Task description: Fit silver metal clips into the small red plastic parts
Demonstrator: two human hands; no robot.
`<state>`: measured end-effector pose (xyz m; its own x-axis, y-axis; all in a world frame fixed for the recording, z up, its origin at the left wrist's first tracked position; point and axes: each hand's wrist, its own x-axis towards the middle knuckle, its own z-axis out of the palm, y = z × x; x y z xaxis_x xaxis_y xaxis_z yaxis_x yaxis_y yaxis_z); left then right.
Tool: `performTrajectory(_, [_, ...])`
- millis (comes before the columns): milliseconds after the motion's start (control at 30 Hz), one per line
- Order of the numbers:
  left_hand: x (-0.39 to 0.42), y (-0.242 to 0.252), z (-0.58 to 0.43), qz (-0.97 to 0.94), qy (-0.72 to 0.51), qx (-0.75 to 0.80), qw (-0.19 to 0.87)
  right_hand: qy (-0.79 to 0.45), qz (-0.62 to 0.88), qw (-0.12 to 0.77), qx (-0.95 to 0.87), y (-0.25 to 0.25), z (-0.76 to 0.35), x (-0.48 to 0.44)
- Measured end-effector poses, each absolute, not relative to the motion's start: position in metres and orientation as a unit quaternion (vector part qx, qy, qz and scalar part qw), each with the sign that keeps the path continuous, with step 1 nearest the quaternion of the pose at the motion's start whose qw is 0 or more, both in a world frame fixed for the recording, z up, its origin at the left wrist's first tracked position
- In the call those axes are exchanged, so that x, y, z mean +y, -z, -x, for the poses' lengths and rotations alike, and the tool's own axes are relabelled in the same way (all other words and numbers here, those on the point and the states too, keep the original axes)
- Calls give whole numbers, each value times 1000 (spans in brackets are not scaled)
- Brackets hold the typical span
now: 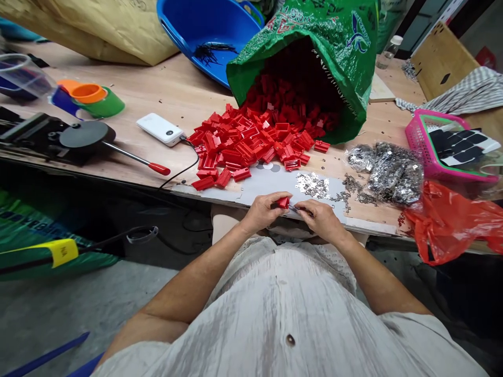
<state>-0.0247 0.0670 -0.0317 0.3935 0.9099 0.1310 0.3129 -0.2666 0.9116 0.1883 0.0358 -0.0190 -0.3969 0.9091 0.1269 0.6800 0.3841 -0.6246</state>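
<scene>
My left hand (264,212) is closed on a small red plastic part (283,202) at the table's front edge. Pinched in my right hand (320,220) is a thin metal tool (293,208), perhaps tweezers; its tip meets the red part or lies very close to it. Just beyond my hands, small flat silvery metal pieces (313,185) lie on a grey sheet (255,189). A heap of similar red parts (243,139) spills from the mouth of a green woven sack (338,78).
Bagged metal pieces (395,170), a pink basket (415,137) and a red plastic bag (451,222) are to the right. On the left stand a lever press (86,135), a white power bank (160,129) with a cable, and tape rolls (89,93). Behind is a blue basin (188,26).
</scene>
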Motion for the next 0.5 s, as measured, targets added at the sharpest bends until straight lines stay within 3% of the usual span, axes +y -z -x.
performTrajectory(267, [68,24,25,-735,-315,435,414,-232,486,217,-814,21,-185,38])
performTrajectory(500, [70,25,24,-731,-315,431,426,-218,571,169,-773,11,-167,31])
